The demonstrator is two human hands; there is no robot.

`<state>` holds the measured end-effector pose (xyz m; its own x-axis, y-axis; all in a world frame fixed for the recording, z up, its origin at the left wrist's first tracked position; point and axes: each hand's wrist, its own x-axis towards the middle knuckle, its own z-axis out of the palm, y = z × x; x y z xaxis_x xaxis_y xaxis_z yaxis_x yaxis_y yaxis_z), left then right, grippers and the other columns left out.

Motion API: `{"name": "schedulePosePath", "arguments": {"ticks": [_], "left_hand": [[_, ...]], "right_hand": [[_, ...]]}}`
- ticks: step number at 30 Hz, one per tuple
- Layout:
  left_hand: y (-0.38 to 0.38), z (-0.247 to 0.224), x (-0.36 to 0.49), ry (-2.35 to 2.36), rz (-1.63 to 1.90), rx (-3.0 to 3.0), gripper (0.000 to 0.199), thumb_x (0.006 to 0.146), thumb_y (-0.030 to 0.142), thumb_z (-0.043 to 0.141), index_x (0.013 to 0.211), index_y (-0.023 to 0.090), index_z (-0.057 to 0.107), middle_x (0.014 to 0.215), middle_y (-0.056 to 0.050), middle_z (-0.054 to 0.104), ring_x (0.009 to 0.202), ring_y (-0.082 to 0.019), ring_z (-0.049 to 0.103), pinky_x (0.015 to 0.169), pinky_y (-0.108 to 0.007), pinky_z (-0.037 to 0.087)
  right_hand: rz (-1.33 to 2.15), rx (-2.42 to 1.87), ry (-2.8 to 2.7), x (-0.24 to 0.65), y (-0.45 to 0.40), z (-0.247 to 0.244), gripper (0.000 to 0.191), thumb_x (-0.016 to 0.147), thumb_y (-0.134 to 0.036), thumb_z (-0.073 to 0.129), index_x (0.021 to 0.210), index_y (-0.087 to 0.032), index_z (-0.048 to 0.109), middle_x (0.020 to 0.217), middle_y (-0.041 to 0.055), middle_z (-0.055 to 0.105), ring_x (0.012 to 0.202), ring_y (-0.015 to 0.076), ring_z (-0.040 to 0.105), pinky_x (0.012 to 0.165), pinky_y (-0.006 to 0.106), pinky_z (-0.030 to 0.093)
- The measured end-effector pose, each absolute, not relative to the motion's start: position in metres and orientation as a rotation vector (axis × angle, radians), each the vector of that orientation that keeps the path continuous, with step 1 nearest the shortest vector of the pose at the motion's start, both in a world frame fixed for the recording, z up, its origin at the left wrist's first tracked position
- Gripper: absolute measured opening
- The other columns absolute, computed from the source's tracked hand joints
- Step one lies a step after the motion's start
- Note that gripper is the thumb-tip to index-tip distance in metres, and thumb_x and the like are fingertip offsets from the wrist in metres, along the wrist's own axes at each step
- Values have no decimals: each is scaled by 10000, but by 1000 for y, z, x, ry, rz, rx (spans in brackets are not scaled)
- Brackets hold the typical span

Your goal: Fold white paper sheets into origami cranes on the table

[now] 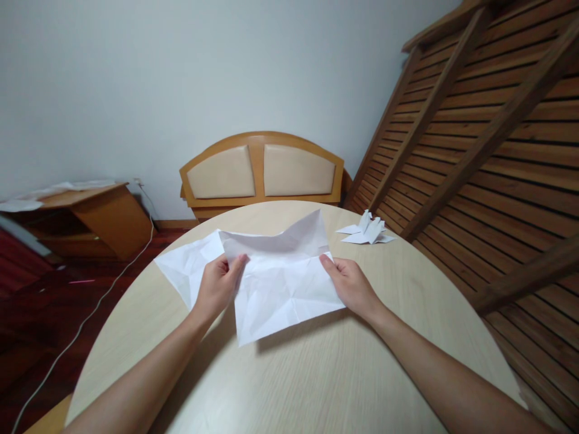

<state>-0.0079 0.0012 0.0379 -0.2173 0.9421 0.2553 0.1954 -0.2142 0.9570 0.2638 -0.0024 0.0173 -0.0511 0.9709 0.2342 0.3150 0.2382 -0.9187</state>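
Observation:
A creased white sheet of paper (284,289) is held up between my two hands, tilted above the round table. My left hand (219,280) pinches its left edge, thumb on top and fingers behind. On the opposite edge my right hand (350,280) grips in the same way. The sheet's far part bends upward along a crosswise fold. Behind my left hand, a second creased white sheet (185,265) lies on the table, partly covered. Folded white paper birds (368,230) rest together near the table's far right edge.
The round pale wooden table (298,386) fills the foreground. A padded headboard (262,169) stands behind it against the wall. Leaning slatted wood (493,150) rises close on the right. At left are a low desk (104,217) and a white cable (90,313) across the floor.

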Motion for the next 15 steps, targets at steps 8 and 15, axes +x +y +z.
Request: {"name": "schedulePosePath", "arguments": {"ticks": [8, 15], "left_hand": [[2, 25, -5, 1308, 1356, 1273, 465, 751, 629, 682, 745, 165, 662, 640, -15, 627, 597, -176, 535, 578, -252, 402], [2, 22, 0, 1523, 1417, 1626, 356, 850, 511, 618, 688, 195, 601, 551, 29, 484, 544, -156, 427, 540, -257, 318]], "right_hand": [[1001, -994, -1495, 256, -6, 11, 312, 871, -457, 660, 1053, -207, 621, 937, 56, 712, 767, 190, 661, 713, 313, 546], [977, -1085, -1322, 250, -3, 11, 444, 884, -594, 588, 840, -157, 647, 730, 51, 690, 627, 198, 622, 587, 303, 495]]}}
